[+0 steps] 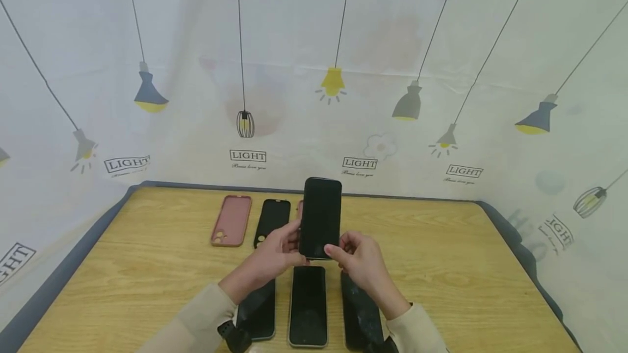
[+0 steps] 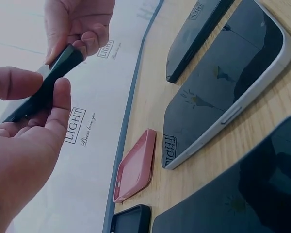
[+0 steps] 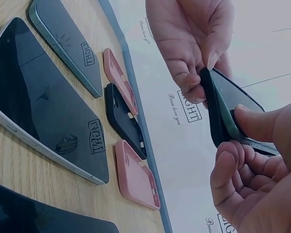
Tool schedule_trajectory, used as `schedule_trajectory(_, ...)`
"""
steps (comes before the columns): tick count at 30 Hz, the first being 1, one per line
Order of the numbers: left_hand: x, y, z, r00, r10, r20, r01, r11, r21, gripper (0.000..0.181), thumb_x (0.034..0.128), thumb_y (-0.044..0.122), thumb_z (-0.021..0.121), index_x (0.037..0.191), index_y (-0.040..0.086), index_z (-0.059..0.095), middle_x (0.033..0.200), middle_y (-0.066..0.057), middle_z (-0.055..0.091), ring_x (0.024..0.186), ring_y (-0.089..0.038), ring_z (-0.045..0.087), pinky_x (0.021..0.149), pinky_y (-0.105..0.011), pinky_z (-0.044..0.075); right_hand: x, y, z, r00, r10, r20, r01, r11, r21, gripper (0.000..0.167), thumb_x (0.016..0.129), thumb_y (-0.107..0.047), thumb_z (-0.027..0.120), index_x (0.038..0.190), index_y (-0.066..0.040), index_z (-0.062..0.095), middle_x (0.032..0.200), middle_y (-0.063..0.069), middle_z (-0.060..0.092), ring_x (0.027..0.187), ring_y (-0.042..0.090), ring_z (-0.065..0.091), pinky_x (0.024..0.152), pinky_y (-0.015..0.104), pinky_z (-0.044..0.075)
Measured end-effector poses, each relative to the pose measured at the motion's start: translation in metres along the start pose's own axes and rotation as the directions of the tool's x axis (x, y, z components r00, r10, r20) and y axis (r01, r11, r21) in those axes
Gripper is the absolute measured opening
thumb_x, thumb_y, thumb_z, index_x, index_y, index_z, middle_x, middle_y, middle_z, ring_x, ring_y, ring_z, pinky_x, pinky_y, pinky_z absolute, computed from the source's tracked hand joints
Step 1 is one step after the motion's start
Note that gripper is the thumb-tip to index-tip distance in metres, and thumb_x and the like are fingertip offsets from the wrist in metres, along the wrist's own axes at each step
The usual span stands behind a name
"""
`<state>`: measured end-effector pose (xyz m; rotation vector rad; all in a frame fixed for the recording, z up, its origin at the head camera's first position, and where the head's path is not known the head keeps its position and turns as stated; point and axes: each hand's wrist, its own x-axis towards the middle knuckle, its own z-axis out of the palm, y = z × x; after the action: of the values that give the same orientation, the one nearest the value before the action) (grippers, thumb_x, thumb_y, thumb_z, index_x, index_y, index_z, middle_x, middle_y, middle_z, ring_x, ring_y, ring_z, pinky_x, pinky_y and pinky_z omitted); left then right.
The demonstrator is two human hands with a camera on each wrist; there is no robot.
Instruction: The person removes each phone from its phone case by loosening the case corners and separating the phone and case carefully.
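Note:
Both hands hold a dark-screened phone (image 1: 320, 217) above the table, screen facing me. It sits partly in a black phone case (image 3: 211, 104); in the right wrist view the phone's green edge (image 3: 225, 112) stands out from the case at one corner. My left hand (image 1: 275, 256) grips the left side and lower edge. At the lower right corner my right hand (image 1: 364, 262) pinches phone and case, thumb on the screen side. How far the rest of the phone sits inside the case cannot be told.
Three phones lie along the near side: a left one (image 1: 260, 312), a middle one (image 1: 308, 306) and a right one (image 1: 360, 312), partly under the forearms. Behind are a pink case (image 1: 231, 221), a black case (image 1: 273, 217) and another pink case (image 3: 136, 177). A printed cloth (image 1: 294, 124) borders the table (image 1: 441, 266).

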<state>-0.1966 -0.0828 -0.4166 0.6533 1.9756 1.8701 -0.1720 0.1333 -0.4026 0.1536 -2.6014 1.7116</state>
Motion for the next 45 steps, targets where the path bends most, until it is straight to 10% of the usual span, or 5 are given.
schedule_trajectory(16, 0.007, 0.006, 0.022, 0.958, -0.097, -0.27, 0.09, 0.995, -0.039, 0.089, 0.0807, -0.023, 0.046, 0.162, 0.01, 0.032, 0.141, -0.021, 0.06, 0.131, -0.039, 0.054, 0.094, -0.039, 0.051, 0.001, 0.002, 0.01, 0.993, -0.093, -0.07, 0.084, 0.989, -0.122, 0.03, 0.092, -0.009, 0.078, 0.073, -0.004, 0.056, 0.062, 0.001, 0.054, 0.053, 0.013, 0.052, 0.047, 0.023, 0.04)
schedule_trajectory(29, 0.008, 0.011, 0.026, 0.958, -0.092, -0.273, 0.099, 0.995, 0.011, 0.098, 0.0837, -0.02, 0.052, 0.166, 0.019, 0.016, 0.171, -0.013, 0.019, 0.154, -0.039, 0.022, 0.108, -0.052, 0.044, 0.005, -0.001, 0.008, 0.996, -0.048, -0.075, 0.043, 0.997, -0.064, 0.022, 0.096, -0.01, 0.074, 0.08, -0.002, 0.06, 0.065, 0.004, 0.058, 0.055, 0.016, 0.057, 0.048, 0.023, 0.049)
schedule_trajectory(35, 0.008, 0.012, 0.026, 0.951, -0.096, -0.295, 0.109, 0.994, 0.027, 0.094, 0.0853, -0.02, 0.052, 0.166, 0.018, 0.021, 0.17, -0.013, 0.022, 0.154, -0.039, 0.022, 0.113, -0.059, 0.04, 0.004, -0.003, 0.01, 0.994, -0.06, -0.09, 0.056, 0.997, -0.051, 0.029, 0.096, -0.017, 0.076, 0.078, -0.002, 0.059, 0.063, 0.005, 0.058, 0.053, 0.02, 0.06, 0.048, 0.024, 0.049)
schedule_trajectory(45, 0.009, 0.007, 0.035, 0.926, 0.01, -0.377, 0.076, 0.974, 0.213, 0.087, 0.0817, -0.018, 0.047, 0.162, 0.011, 0.033, 0.157, -0.018, 0.047, 0.136, -0.037, 0.051, 0.084, -0.04, 0.046, 0.003, -0.001, 0.013, 0.995, -0.067, -0.075, 0.062, 0.996, -0.069, 0.015, 0.097, -0.01, 0.072, 0.089, 0.002, 0.069, 0.062, 0.006, 0.058, 0.052, 0.014, 0.055, 0.048, 0.026, 0.048)
